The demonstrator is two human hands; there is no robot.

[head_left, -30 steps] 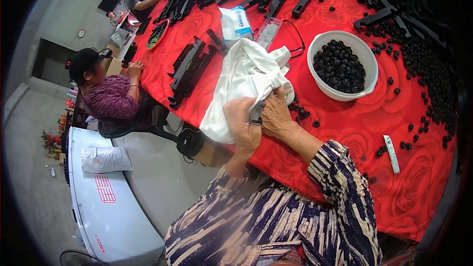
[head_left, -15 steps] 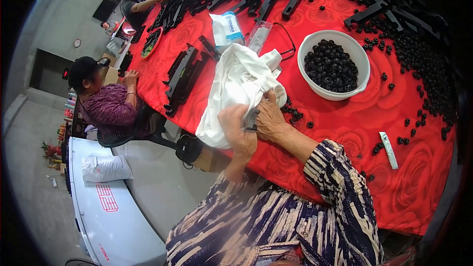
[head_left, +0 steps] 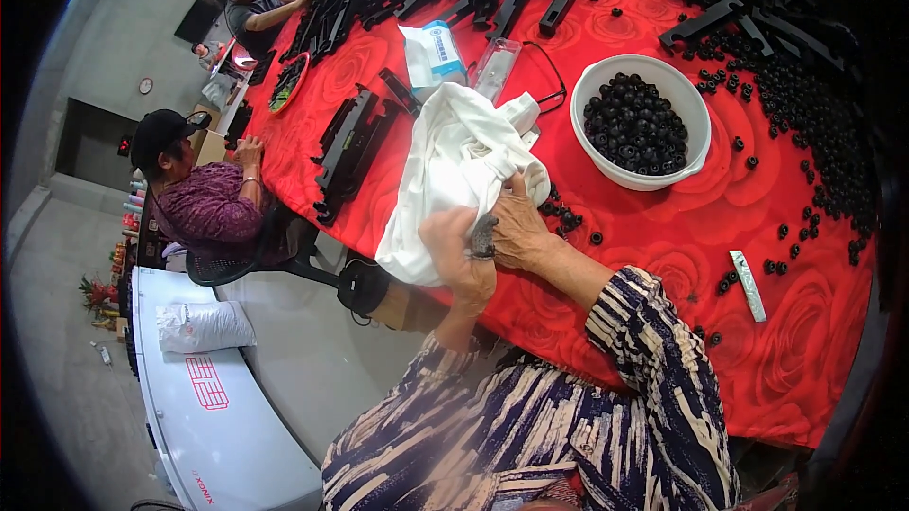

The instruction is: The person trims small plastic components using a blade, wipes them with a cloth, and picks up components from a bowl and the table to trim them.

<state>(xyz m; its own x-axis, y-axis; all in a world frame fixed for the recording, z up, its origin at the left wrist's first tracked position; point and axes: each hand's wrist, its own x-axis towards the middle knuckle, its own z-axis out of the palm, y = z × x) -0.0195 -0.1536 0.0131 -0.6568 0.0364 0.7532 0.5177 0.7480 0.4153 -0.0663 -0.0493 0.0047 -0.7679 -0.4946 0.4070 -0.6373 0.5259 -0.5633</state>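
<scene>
A crumpled white cloth [head_left: 440,156] lies near the table edge in front of me. My left hand [head_left: 456,244] rests over its near part, fingers curled and a bit smeared by motion. Between that hand and my right one shows a small dark grey, fuzzy-looking piece [head_left: 483,237], pressed in my left fingers beside the back of my right hand. My right hand [head_left: 519,227] is closed on the cloth's right edge, its fingertips partly hidden in the folds. Just right of it sit several small black ring-like parts [head_left: 566,219].
A white bowl [head_left: 703,137] of black parts stands to the right; more parts spread beyond. Long black brackets [head_left: 516,0] pile at the back, others [head_left: 355,146] lie left. Glasses [head_left: 559,85], a tissue pack [head_left: 436,52] and a silver strip [head_left: 748,286] lie around. Co-workers [head_left: 208,184] sit left.
My left hand and the grey piece have shifted slightly toward me. My right hand and the cloth stay nearly in place. A co-worker at the far left has moved their arms slightly.
</scene>
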